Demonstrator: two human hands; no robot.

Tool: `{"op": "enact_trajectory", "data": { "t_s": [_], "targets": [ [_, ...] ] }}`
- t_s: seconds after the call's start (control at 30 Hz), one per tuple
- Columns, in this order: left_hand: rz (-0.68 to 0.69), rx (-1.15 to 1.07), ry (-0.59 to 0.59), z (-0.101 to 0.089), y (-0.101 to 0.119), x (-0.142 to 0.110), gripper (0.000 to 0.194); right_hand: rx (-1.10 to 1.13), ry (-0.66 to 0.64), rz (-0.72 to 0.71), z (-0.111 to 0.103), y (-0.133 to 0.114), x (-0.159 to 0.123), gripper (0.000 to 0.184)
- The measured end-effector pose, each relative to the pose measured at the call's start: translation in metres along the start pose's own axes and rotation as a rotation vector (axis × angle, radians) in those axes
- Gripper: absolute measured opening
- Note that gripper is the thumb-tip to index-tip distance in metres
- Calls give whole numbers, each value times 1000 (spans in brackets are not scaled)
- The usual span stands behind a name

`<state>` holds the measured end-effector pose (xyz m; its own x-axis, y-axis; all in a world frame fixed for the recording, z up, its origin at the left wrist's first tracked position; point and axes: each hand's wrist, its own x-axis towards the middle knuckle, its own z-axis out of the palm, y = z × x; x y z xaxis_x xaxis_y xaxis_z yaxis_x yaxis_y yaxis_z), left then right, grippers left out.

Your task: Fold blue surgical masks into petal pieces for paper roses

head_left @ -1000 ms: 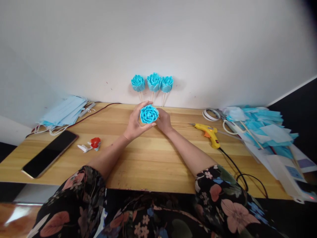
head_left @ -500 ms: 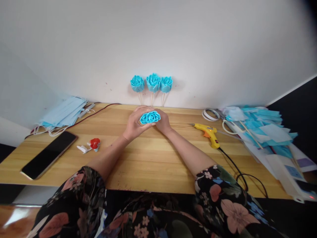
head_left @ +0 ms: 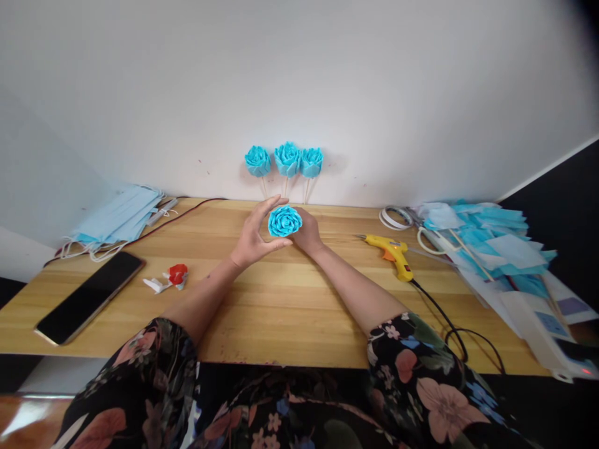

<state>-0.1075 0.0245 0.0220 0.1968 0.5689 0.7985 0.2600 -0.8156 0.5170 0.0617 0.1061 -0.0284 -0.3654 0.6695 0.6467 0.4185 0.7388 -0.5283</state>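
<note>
A blue paper-like flower [head_left: 285, 222] with layered, frilled petals faces up at me over the middle of the table. My right hand [head_left: 307, 232] is closed behind its right side, holding it from below; the stem is hidden. Around the flower's left side, my left hand [head_left: 257, 232] is open, thumb below and fingers above, with a gap to the petals. Against the wall behind lean three like blue flowers on thin sticks: a left one [head_left: 258, 161], a middle one [head_left: 287, 159] and a right one [head_left: 311, 163].
On the left lie blue face masks [head_left: 119, 215], a phone [head_left: 91, 298] and a small red-and-white scrap [head_left: 178, 275]. To the right are a yellow glue gun [head_left: 394, 252] with a black cord, a tape roll [head_left: 395, 218], scissors [head_left: 433, 242], blue fabric pieces [head_left: 496, 234] and a white power strip [head_left: 538, 330].
My left hand has loosened from the flower and its fingers have spread apart. The flower looks rounder now, less squeezed, and faces me more. My right hand stays behind it.
</note>
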Motion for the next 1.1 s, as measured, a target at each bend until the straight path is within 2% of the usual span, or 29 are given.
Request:
{"op": "enact_trajectory", "data": {
  "t_s": [0.37,0.6,0.9,0.97,1.1],
  "targets": [
    [-35,48,5,1,-5,-4,92,5,7,-10,-1,0,2,23],
    [-150,-21,70,4,-13,-7,89,51,-2,-4,-4,-5,5,24],
    [-219,-40,108,6,-20,-10,95,53,15,-12,-1,-4,6,27],
    [-259,-39,105,9,-24,-13,88,72,15,-27,-1,-4,5,27],
    [-328,35,147,14,-36,-21,52,111,-13,-77,-2,-6,4,31]
  ]
}}
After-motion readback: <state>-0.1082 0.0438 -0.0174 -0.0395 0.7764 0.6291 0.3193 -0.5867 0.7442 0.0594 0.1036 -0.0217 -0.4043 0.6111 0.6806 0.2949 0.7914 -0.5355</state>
